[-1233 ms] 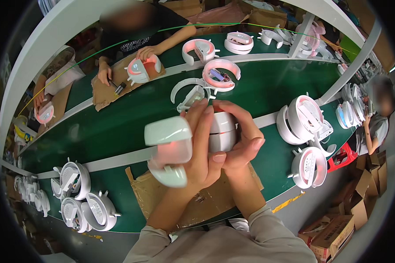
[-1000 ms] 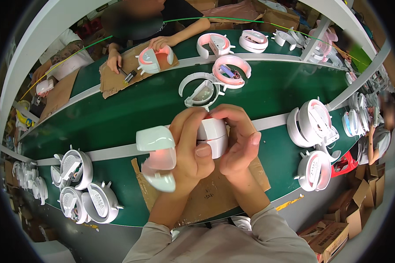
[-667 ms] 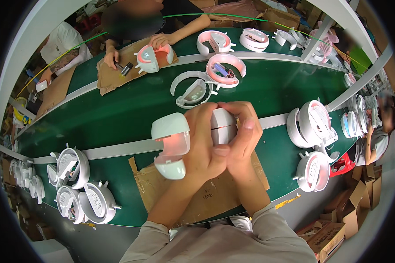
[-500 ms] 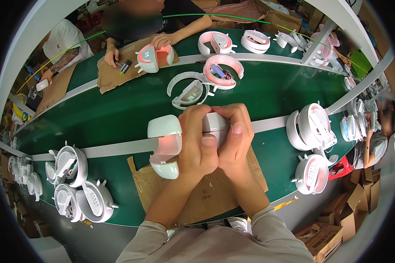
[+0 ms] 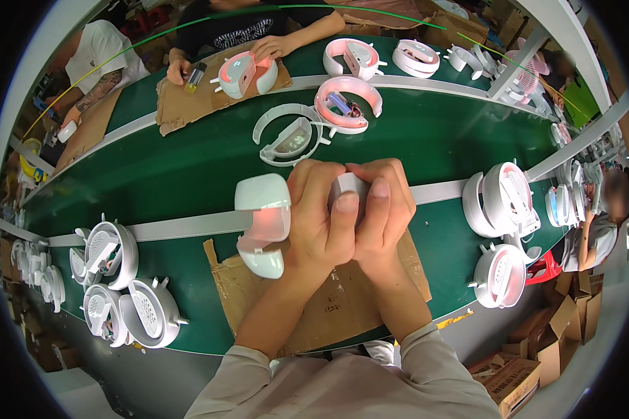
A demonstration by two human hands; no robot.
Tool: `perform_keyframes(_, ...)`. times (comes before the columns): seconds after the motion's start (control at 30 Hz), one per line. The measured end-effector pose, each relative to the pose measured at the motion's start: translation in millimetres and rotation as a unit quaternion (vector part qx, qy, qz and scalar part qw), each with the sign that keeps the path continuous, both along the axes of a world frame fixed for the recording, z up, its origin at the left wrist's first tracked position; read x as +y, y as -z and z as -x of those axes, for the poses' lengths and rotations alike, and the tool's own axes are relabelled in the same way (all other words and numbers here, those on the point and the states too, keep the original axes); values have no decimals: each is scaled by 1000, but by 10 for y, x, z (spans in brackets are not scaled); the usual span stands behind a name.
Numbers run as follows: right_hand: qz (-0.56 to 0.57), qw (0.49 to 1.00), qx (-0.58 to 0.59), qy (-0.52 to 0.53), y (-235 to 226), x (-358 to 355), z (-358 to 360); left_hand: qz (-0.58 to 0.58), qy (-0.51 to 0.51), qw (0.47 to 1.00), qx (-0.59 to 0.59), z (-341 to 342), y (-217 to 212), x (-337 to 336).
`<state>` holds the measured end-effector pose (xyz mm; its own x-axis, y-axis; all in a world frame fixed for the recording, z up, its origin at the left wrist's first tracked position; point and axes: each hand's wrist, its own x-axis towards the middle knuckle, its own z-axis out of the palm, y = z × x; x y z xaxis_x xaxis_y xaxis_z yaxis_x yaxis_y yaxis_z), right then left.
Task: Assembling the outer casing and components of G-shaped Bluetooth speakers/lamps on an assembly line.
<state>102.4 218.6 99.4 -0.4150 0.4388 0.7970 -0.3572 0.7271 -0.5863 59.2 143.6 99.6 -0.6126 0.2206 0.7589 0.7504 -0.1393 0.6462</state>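
Both hands are wrapped around a white C-shaped plastic device (image 5: 262, 192) with a pinkish inner side, held up over a sheet of brown cardboard (image 5: 328, 314). My left hand (image 5: 319, 220) covers its middle, and two curved ends stick out to the left of it. Pressing from the other side, my right hand (image 5: 384, 216) meets the left one at the heels of the palms. Both thumbs lie on a grey-white block-like part (image 5: 349, 187) between the hands. Most of that part is hidden by the fingers.
Beyond my hands lie an open white shell (image 5: 286, 143) and a pink-lined ring with wires (image 5: 346, 105) on the green bench. Similar white units stand at left (image 5: 149, 313) and right (image 5: 500, 276). Across the bench a co-worker's hands handle another device (image 5: 237, 73).
My hands have shifted slightly right and turned a little with the device. The left thumb has moved up onto the block-like part. The co-worker's hand and device have moved slightly.
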Motion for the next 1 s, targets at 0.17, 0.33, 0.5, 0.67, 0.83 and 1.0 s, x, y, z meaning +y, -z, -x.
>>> perform_keyframes(0.17,4,989,-143,44,-10,35,-30,-24,96,984,-151,108,171,134)
perform_keyframes(0.33,8,950,-311,-38,-45,250,-722,56,237,887,-393,-6,203,224)
perform_keyframes(0.5,378,895,-191,-138,639,587,-1257,246,100,956,122,-685,87,507)
perform_keyframes(0.67,456,865,-208,-4,846,740,-1628,333,302,888,94,-512,-348,247)
perform_keyframes(0.83,558,819,-117,-56,765,671,-1723,594,-51,800,-66,1613,766,171)
perform_keyframes(1.0,499,855,-141,10,674,584,-1746,583,-202,782,-88,1490,1076,574)
